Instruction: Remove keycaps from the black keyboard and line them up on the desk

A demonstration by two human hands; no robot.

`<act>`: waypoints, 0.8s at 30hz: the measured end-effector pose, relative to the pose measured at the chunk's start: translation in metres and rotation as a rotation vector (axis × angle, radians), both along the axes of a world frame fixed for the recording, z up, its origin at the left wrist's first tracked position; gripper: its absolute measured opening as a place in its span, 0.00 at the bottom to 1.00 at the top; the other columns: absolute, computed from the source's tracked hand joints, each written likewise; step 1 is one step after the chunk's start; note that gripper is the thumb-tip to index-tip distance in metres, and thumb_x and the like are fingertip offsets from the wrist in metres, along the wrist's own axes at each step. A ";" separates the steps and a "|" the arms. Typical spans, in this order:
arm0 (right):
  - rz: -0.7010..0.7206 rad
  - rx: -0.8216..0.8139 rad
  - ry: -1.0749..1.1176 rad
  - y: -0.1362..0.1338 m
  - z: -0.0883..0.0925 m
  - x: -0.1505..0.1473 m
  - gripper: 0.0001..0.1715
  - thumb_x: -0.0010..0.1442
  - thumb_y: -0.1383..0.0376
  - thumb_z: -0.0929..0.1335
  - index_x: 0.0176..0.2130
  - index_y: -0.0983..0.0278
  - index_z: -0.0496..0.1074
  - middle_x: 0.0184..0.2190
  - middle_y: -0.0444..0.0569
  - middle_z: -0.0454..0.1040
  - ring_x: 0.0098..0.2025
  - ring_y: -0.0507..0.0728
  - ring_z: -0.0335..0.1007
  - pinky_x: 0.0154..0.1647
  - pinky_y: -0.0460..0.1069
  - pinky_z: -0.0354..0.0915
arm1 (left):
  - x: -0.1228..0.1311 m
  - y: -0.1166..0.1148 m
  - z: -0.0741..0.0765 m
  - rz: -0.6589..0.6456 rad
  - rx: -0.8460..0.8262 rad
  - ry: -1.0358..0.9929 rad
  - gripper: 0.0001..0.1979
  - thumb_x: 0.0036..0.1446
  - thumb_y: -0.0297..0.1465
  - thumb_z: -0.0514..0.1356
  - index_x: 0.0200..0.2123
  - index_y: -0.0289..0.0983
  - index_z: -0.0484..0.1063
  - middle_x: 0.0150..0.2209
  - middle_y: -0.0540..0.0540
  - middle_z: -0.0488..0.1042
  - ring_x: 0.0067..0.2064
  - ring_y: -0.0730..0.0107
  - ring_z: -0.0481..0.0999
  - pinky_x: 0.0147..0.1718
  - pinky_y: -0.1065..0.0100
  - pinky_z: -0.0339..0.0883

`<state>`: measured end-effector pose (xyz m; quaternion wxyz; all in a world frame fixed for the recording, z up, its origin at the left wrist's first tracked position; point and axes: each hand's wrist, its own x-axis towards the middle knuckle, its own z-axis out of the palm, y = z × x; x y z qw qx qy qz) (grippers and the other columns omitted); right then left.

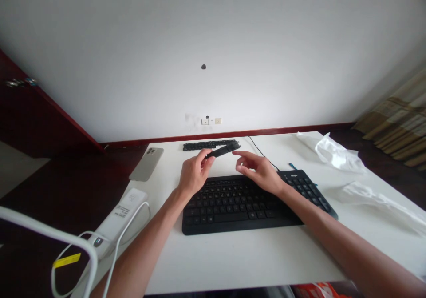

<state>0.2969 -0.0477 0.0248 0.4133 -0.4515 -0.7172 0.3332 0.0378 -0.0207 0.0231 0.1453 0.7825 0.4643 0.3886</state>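
My left hand [195, 172] is closed on one end of a slim black tool that looks like a small brush [226, 148], held in the air above the back of the keyboard. The tool widens toward its far end, which points right. My right hand [258, 169] is just right of that end, index finger stretched toward it and other fingers bent, with nothing seen in it. Whether the fingertip touches the tool, I cannot tell. Below both hands lies a black keyboard [229, 207], partly hidden by my right hand and forearm.
A black strip of small pieces [196, 146] lies behind the keyboard on the white table [233, 262]. At left are a phone [146, 164] and a white power strip [123, 213] with cables. Crumpled white plastic [336, 153] lies at right, near a thin blue item [292, 166].
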 end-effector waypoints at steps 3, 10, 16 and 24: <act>0.118 -0.016 0.122 -0.008 -0.004 -0.010 0.37 0.64 0.52 0.74 0.67 0.61 0.69 0.40 0.50 0.81 0.35 0.57 0.76 0.39 0.53 0.75 | 0.014 -0.016 -0.001 -0.133 -0.011 0.045 0.18 0.74 0.44 0.53 0.54 0.41 0.75 0.29 0.51 0.76 0.28 0.72 0.73 0.32 0.71 0.62; 0.162 0.196 0.080 -0.018 0.003 -0.009 0.16 0.69 0.59 0.72 0.54 0.59 0.80 0.48 0.52 0.82 0.48 0.60 0.79 0.52 0.54 0.72 | 0.028 -0.033 -0.006 -0.252 -0.105 -0.008 0.14 0.73 0.40 0.56 0.56 0.41 0.71 0.22 0.58 0.64 0.23 0.75 0.65 0.28 0.72 0.57; 0.158 0.096 0.205 -0.019 -0.001 -0.012 0.14 0.70 0.56 0.70 0.48 0.61 0.81 0.42 0.51 0.83 0.43 0.60 0.79 0.47 0.53 0.72 | 0.030 -0.036 -0.005 -0.267 -0.143 -0.027 0.20 0.66 0.40 0.63 0.57 0.43 0.65 0.22 0.61 0.60 0.23 0.76 0.62 0.29 0.73 0.58; 0.067 0.008 0.391 -0.012 -0.005 -0.012 0.17 0.70 0.52 0.70 0.40 0.61 0.81 0.36 0.49 0.78 0.36 0.56 0.72 0.39 0.51 0.70 | 0.032 -0.036 -0.007 -0.284 -0.183 0.000 0.30 0.66 0.41 0.62 0.66 0.43 0.58 0.27 0.58 0.65 0.27 0.73 0.67 0.33 0.70 0.63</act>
